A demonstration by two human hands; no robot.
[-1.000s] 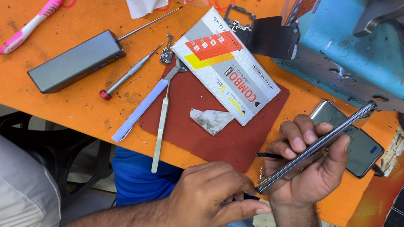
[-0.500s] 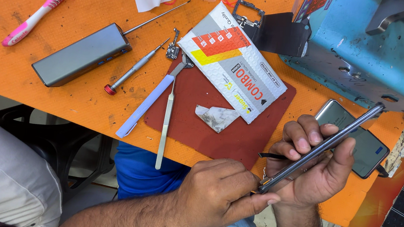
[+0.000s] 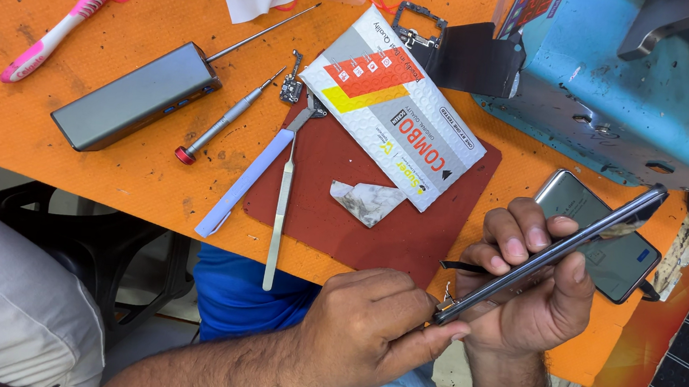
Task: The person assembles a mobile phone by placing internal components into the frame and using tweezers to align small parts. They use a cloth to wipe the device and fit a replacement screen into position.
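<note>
- Currently the right hand (image 3: 534,294) clamps a smartphone (image 3: 552,251) edge-on, at five o'clock off the red mat (image 3: 359,221).
- Left hand (image 3: 365,324) pinches a small pin at its lower end.
- Tray removal looks barely begun; tweezers (image 3: 280,204) lie untouched.

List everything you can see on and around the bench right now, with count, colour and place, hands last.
phone: 1, dark, held edge-on over the table's near edge
second phone: 1, dark screen, flat on the table behind the held one
work mat: 1, dark red, table centre
padded envelope: 1, white with orange and yellow, on the mat's far edge
tweezers: 1, silver, mat's left edge
pry tool: 1, pale lilac, left of the tweezers
screwdriver: 1, silver with red cap
grey box: 1, left of centre
toothbrush: 1, pink and white, far left
machine: 1, light blue, top right
table: 1, orange
left hand: at the phone's lower end
right hand: gripping the phone
</note>
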